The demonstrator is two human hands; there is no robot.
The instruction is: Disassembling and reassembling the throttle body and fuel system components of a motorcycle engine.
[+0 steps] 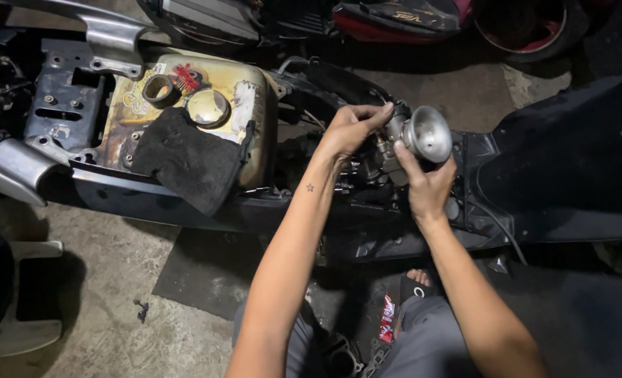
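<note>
Over the stripped scooter frame (185,203), right of the yellowed fuel tank (248,98), both hands grasp the carburettor (402,143): left hand (349,126) pinching its far side, right hand (429,185) cupping beneath the metal funnel (430,133). Should either grip slip, it could drop into the dark engine bay, or tug the attached cable (496,227).

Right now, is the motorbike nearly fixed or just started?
Somewhere in the middle, it seems. Done: the seat is off, so the yellowed tank lies bare, with a black rag on it. In hand: left hand and right hand both hold the carburetor at the frame. Left: it doesn't look fastened yet, and the bike is still open.
</note>
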